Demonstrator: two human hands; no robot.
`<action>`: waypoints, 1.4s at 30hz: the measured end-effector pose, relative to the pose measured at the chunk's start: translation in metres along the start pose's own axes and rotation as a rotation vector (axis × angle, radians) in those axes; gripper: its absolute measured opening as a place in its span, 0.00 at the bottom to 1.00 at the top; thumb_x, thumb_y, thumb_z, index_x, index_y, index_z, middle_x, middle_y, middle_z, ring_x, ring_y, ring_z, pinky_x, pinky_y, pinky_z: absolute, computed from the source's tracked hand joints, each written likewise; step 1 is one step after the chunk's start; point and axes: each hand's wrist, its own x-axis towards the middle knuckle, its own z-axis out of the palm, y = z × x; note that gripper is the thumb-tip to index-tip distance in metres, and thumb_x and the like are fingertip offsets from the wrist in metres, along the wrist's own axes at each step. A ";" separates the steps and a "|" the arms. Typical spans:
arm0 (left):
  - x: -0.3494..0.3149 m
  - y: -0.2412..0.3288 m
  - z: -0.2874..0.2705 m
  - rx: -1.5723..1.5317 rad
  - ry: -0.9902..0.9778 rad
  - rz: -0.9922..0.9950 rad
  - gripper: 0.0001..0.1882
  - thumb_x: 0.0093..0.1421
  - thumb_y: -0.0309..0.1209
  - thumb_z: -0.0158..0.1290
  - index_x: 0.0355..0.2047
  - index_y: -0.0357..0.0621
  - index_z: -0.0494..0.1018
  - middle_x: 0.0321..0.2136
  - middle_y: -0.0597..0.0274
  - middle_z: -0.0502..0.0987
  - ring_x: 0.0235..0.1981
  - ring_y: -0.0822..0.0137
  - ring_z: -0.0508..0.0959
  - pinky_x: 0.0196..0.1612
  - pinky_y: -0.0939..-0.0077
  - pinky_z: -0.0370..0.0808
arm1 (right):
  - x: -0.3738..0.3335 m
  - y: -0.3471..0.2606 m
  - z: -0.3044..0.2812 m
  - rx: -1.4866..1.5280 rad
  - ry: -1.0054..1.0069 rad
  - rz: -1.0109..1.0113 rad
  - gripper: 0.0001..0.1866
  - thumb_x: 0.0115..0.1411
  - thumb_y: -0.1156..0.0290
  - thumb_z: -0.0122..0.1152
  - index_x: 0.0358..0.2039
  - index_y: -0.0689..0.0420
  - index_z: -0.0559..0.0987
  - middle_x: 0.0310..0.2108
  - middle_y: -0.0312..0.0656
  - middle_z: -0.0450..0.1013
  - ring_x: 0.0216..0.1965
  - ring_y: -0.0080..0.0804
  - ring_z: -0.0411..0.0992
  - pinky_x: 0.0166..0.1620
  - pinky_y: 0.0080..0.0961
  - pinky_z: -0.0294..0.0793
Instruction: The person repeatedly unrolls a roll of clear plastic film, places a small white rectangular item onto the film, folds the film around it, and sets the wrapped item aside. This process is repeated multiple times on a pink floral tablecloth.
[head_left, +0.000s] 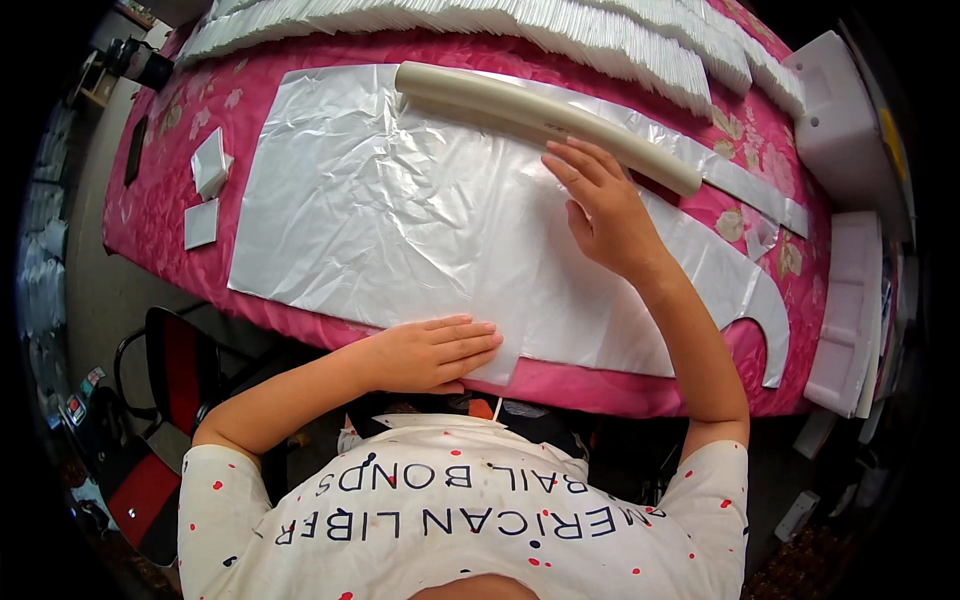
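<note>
A large white plastic bag (350,190) with handle-like strips at its right end lies spread over the table, creased on its left half. A long beige tube (500,103) rests across the bag's far side. My left hand (435,355) lies flat on the bag's near edge, fingers stretched together to the right. My right hand (605,210) has its fingers spread over the bag just short of the tube; the fingertips are close to the tube, and whether they touch it I cannot tell. Neither hand holds anything.
A pink flowered cloth (270,110) covers the table. Long stacks of folded white sheets (600,45) line the far edge. Small white packets (205,222) and a dark flat object (136,150) lie at the left. White foam boxes (845,110) stand right; a red-black chair (175,370) stands lower left.
</note>
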 end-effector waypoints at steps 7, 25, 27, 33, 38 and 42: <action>0.003 -0.012 -0.010 0.146 0.096 0.078 0.17 0.56 0.30 0.48 0.46 0.38 0.70 0.49 0.56 0.71 0.51 0.62 0.71 0.55 0.67 0.69 | -0.054 -0.063 0.016 0.264 -0.309 -0.087 0.30 0.42 0.84 0.50 0.52 0.63 0.68 0.55 0.47 0.63 0.58 0.44 0.59 0.59 0.34 0.61; 0.036 -0.034 -0.013 0.147 0.224 -0.246 0.31 0.42 0.29 0.54 0.51 0.37 0.67 0.50 0.53 0.70 0.51 0.58 0.71 0.53 0.64 0.67 | -0.063 -0.057 0.031 -0.020 0.032 -0.038 0.17 0.45 0.77 0.58 0.39 0.58 0.77 0.41 0.40 0.73 0.42 0.35 0.71 0.41 0.27 0.73; 0.039 -0.034 -0.011 0.164 0.285 -0.247 0.29 0.43 0.28 0.54 0.49 0.37 0.68 0.47 0.54 0.73 0.47 0.59 0.74 0.49 0.65 0.70 | -0.062 -0.054 0.029 0.019 0.018 -0.019 0.17 0.45 0.76 0.58 0.39 0.57 0.77 0.39 0.39 0.74 0.38 0.34 0.72 0.37 0.26 0.73; 0.051 -0.038 -0.019 -0.217 0.450 -0.486 0.22 0.52 0.28 0.52 0.48 0.35 0.68 0.37 0.53 0.77 0.36 0.58 0.76 0.39 0.65 0.72 | -0.046 -0.052 0.018 0.430 0.054 0.362 0.07 0.49 0.74 0.59 0.30 0.59 0.80 0.25 0.41 0.76 0.25 0.35 0.73 0.29 0.26 0.73; 0.064 -0.034 -0.028 -0.526 0.596 -0.762 0.26 0.59 0.28 0.48 0.57 0.35 0.58 0.53 0.46 0.63 0.42 0.55 0.73 0.47 0.65 0.70 | -0.016 -0.040 0.008 0.724 -0.223 0.961 0.15 0.59 0.66 0.53 0.27 0.67 0.79 0.17 0.40 0.73 0.18 0.22 0.72 0.24 0.20 0.69; 0.067 -0.030 -0.017 0.109 0.251 -0.394 0.35 0.54 0.34 0.52 0.59 0.30 0.53 0.61 0.44 0.53 0.63 0.50 0.53 0.62 0.58 0.52 | -0.003 -0.028 0.004 0.762 -0.362 1.027 0.14 0.59 0.63 0.56 0.26 0.62 0.79 0.17 0.35 0.72 0.16 0.19 0.70 0.20 0.16 0.65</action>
